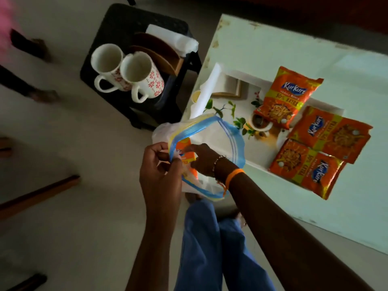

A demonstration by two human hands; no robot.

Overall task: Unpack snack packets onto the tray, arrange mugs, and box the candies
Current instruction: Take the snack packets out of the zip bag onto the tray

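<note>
Gripping the zip bag's (212, 141) blue rim, left hand (161, 164) holds it open; right hand (202, 159), inside, pinches an orange packet (184, 153). Beyond: three snack packets (287, 97) on tray (247, 80); two mugs (126, 70) on stool (134, 22).

We see orange everywhere: three snack packets (285, 97) (331, 134) (308, 169) in bright orange with yellow bands and blue logo patches, lying on a white tray (231, 97) printed with green leaves and a brown cup motif. Another orange packet (185, 153) shows inside the clear zip bag (210, 141), whose mouth is edged in blue and yellow. On the black stool (117, 24) we spot two white mugs (108, 64) (142, 78) patterned with red flowers, beside dark brown curved pieces (155, 51). The table (315, 55) reads pale mint. We catch an orange band (234, 175) on the right wrist and blue trousers (201, 238) below.
</note>
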